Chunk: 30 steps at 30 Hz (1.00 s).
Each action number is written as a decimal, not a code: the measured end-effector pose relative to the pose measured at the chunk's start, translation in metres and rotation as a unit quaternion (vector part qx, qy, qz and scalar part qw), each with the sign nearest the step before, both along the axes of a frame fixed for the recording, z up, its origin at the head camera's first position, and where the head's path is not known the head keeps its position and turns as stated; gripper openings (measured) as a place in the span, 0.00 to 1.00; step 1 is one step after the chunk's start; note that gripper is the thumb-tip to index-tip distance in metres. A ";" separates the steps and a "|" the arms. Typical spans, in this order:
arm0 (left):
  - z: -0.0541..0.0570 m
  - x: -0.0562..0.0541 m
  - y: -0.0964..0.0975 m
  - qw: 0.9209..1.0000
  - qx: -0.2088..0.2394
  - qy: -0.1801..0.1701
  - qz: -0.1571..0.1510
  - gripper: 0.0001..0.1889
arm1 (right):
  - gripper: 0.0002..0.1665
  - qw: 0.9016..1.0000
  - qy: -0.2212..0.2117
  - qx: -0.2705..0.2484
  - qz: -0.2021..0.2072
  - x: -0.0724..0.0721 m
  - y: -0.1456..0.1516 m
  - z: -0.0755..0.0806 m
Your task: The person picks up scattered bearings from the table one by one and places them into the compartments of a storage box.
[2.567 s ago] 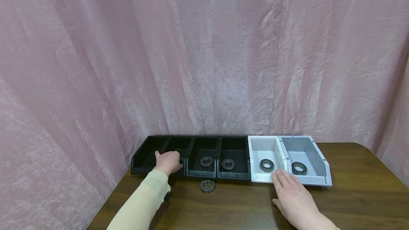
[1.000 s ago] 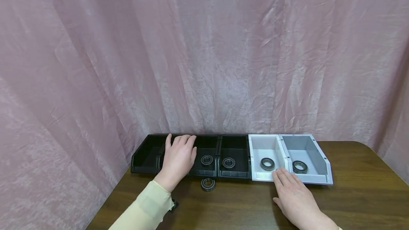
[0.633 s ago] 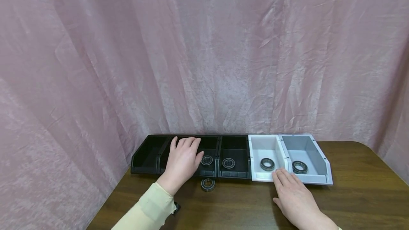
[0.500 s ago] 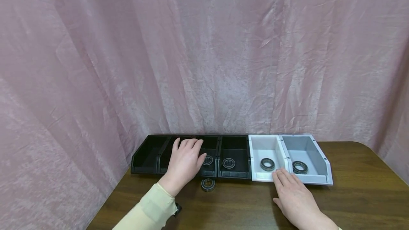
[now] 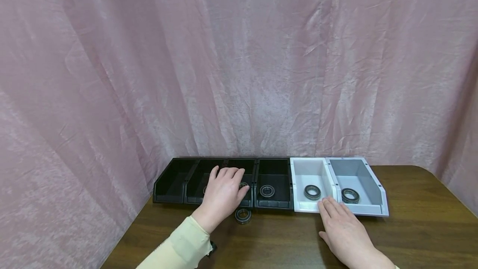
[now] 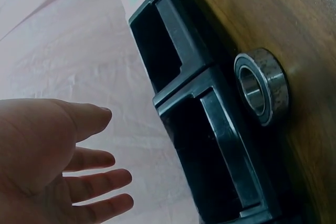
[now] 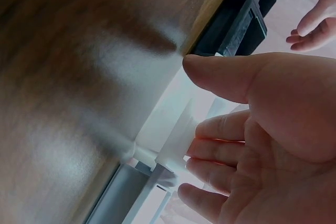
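Observation:
My left hand [image 5: 224, 194] hovers with spread fingers over the second and third black bins from the left; its palm shows bare in the left wrist view. Just below it, a bearing [image 5: 242, 216] lies on the table before the third bin, and this bearing [image 6: 262, 87] shows its steel ring up close. Past my fingers peek a bearing [image 5: 204, 189] in the second bin and another [image 5: 244, 185] in the third, both mostly hidden. My right hand [image 5: 343, 231] lies flat, fingertips at the front edge where the white bin [image 5: 306, 207] meets the grey bin [image 5: 369, 211].
Single bearings lie in the fourth black bin [image 5: 267, 191], in the white bin and in the grey one. The leftmost black bin [image 5: 169, 198] ends the row. A pink curtain [image 5: 239, 74] hangs behind the wooden table [image 5: 284, 240].
From down in the second black bin, with a bearing at its fingertips, my left hand has lifted, spread its fingers and drifted right and nearer. My right hand has stayed put.

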State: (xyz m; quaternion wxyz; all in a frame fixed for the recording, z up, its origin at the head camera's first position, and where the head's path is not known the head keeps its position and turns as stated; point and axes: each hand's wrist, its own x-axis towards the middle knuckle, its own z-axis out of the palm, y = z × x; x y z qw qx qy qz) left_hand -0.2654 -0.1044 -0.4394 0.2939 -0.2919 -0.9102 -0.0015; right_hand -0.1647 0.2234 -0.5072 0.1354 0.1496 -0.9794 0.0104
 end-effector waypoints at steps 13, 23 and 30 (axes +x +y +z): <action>-0.007 -0.001 0.008 1.000 -0.016 -0.018 0.001 0.26 | 0.44 1.000 0.006 -0.006 0.000 0.000 0.000 -0.001; -0.010 0.001 0.011 0.999 -0.029 -0.014 0.000 0.26 | 0.45 1.000 0.017 -0.009 0.003 0.000 0.001 -0.002; -0.012 0.005 0.014 0.999 -0.042 -0.020 -0.001 0.26 | 0.44 0.999 0.035 -0.015 0.007 0.000 0.000 -0.002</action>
